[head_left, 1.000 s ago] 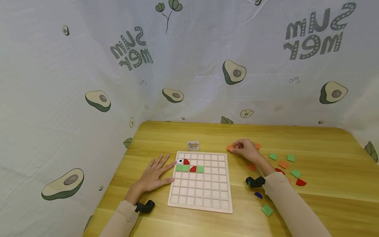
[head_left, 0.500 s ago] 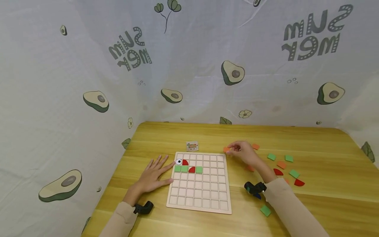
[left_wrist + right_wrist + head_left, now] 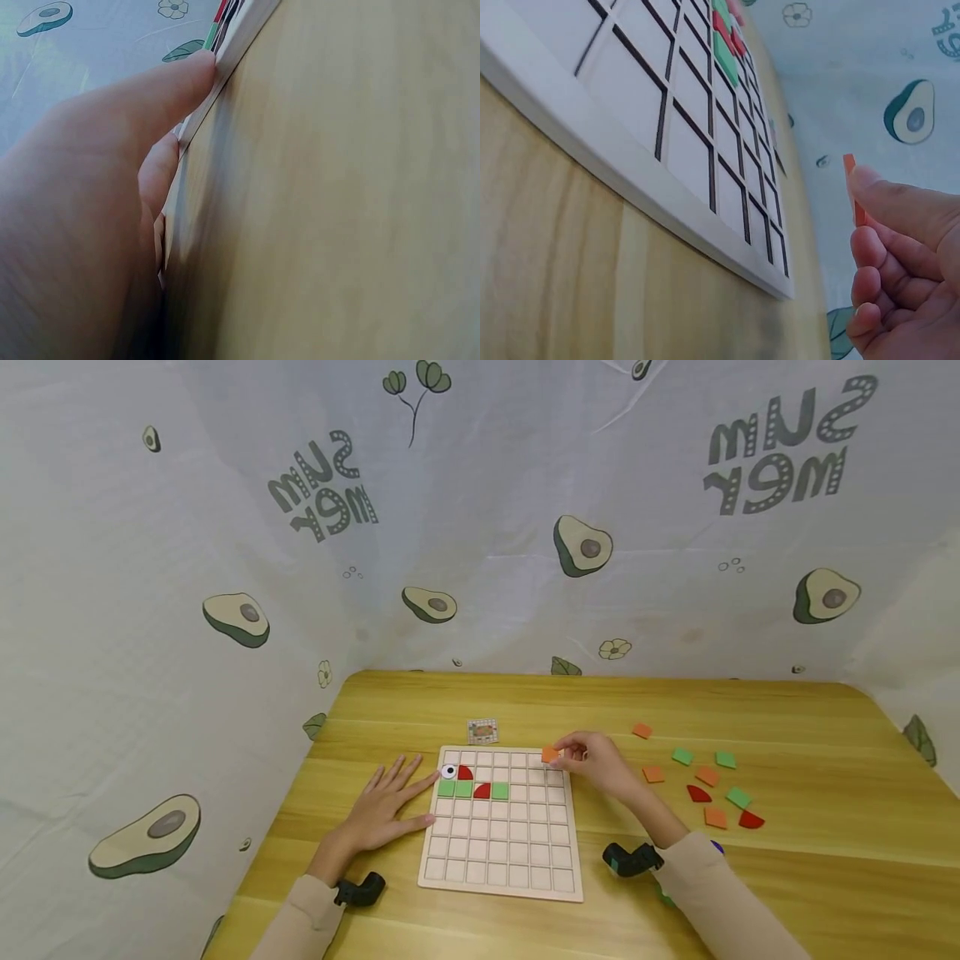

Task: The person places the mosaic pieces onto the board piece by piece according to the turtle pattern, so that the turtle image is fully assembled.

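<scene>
Over the far right corner of a wooden grid board (image 3: 498, 852), my right hand (image 3: 600, 766) pinches an orange square tile (image 3: 550, 754) between thumb and fingers. The right wrist view shows that orange tile (image 3: 854, 189) edge-on, raised off the board. My left hand (image 3: 378, 810) lies spread on the table, fingertips and thumb at the board's left edge. In the board's upper left cells sit a round eye tile (image 3: 448, 772), two red quarter-circle tiles (image 3: 465, 773) and several green square tiles (image 3: 500, 791).
A small picture card (image 3: 482, 731) lies behind the board. Loose orange (image 3: 706, 776), green (image 3: 738, 797) and red tiles (image 3: 752, 820) are scattered on the table (image 3: 825, 760) at right. A blue tile (image 3: 717, 847) and another green tile (image 3: 664, 896) are partly hidden by the right sleeve.
My right hand has carried the orange tile leftward from the table to above the board's far right corner. The left hand stays at the board's edge. The head view has shifted slightly.
</scene>
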